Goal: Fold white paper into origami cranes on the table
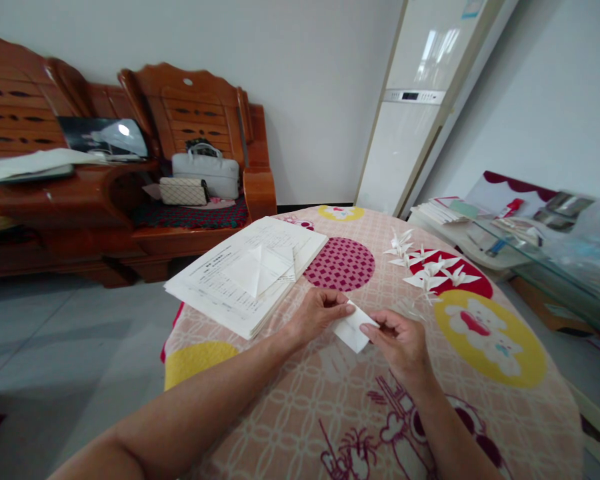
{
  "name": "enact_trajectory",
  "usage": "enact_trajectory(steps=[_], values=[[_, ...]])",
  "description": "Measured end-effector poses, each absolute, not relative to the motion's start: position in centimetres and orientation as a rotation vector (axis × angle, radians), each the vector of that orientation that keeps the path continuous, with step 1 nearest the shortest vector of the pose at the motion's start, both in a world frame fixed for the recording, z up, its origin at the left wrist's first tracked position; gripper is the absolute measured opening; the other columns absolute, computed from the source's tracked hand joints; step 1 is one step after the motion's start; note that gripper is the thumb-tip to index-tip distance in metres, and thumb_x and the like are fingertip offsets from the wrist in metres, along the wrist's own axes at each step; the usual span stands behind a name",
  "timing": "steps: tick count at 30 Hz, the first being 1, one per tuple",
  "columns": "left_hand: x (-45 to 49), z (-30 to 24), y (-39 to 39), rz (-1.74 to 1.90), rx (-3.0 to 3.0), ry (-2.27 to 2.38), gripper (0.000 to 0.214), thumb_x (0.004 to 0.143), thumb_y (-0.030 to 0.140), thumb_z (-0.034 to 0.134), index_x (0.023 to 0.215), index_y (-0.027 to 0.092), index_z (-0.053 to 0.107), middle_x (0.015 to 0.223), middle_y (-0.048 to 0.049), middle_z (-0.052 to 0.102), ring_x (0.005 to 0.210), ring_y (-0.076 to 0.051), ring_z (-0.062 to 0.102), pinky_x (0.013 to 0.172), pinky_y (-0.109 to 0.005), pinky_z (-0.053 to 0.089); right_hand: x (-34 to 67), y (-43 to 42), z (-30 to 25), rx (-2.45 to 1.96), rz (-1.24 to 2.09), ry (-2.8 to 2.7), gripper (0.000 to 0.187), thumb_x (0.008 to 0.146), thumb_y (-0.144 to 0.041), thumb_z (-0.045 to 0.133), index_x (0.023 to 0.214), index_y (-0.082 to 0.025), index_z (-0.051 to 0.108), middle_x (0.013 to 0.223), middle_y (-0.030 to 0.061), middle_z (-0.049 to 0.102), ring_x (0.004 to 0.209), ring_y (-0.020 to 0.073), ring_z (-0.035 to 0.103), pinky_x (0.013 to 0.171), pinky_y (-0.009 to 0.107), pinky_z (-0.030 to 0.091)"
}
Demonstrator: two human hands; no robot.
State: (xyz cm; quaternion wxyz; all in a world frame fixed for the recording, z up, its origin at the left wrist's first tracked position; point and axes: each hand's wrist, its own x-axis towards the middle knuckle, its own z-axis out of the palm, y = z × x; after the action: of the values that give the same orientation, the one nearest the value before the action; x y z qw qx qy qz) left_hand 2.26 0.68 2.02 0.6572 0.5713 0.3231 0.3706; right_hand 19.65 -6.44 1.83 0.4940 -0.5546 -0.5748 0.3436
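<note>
Between my two hands is a small folded square of white paper [353, 331], held just above the patterned tablecloth. My left hand [321, 311] pinches its upper left edge between thumb and fingers. At the right corner, my right hand [401, 340] grips it with the thumb on top. Beyond my right hand lie several white folded paper cranes [433, 268] on the cloth. To the left, a stack of printed sheets [215, 283] carries a larger creased piece of white paper [267, 267].
The round table wears a pink cloth [290, 400] with coloured circles. A glass-topped stand [545, 267] holding papers and a plastic bag is close on the right. Behind are a wooden bench [260, 193] with bags and a tall white air conditioner [405, 120].
</note>
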Motion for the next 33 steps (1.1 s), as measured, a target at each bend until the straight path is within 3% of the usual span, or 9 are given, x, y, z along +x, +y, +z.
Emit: enact_trajectory(steps=[17, 26, 33], values=[[2.5, 1.4, 1.0, 0.74, 1.24, 0.805, 0.032, 0.067, 0.041, 0.075, 0.066, 0.01, 0.065, 0.055, 0.0003, 0.057, 0.048, -0.007, 0.047, 0.048, -0.021, 0.032, 19.7, -6.4, 1.8, -1.309, 1.062, -1.28, 0.032, 0.084, -0.038, 0.061, 0.061, -0.016, 0.064, 0.051, -0.0007, 0.057, 0.05, 0.0133, 0.05, 0.048, 0.023, 0.038], [2.5, 1.1, 0.9, 0.609, 1.193, 0.878, 0.036, 0.066, 0.043, 0.074, 0.071, 0.008, 0.068, 0.062, -0.0047, 0.065, 0.052, -0.011, 0.057, 0.053, -0.024, 0.045, 19.8, -5.8, 0.7, -1.341, 1.083, -0.99, 0.027, 0.073, -0.04, 0.07, 0.06, -0.016, 0.066, 0.049, 0.0006, 0.062, 0.041, 0.0139, 0.052, 0.035, 0.022, 0.037], [2.5, 1.2, 0.8, 0.557, 1.235, 0.886, 0.037, 0.069, 0.046, 0.071, 0.063, 0.011, 0.06, 0.05, -0.002, 0.059, 0.044, -0.01, 0.055, 0.044, -0.021, 0.043, 19.8, -5.7, 1.2, -1.342, 1.147, -0.853, 0.029, 0.065, -0.041, 0.074, 0.056, -0.015, 0.065, 0.044, 0.0009, 0.059, 0.035, 0.0125, 0.05, 0.031, 0.021, 0.035]])
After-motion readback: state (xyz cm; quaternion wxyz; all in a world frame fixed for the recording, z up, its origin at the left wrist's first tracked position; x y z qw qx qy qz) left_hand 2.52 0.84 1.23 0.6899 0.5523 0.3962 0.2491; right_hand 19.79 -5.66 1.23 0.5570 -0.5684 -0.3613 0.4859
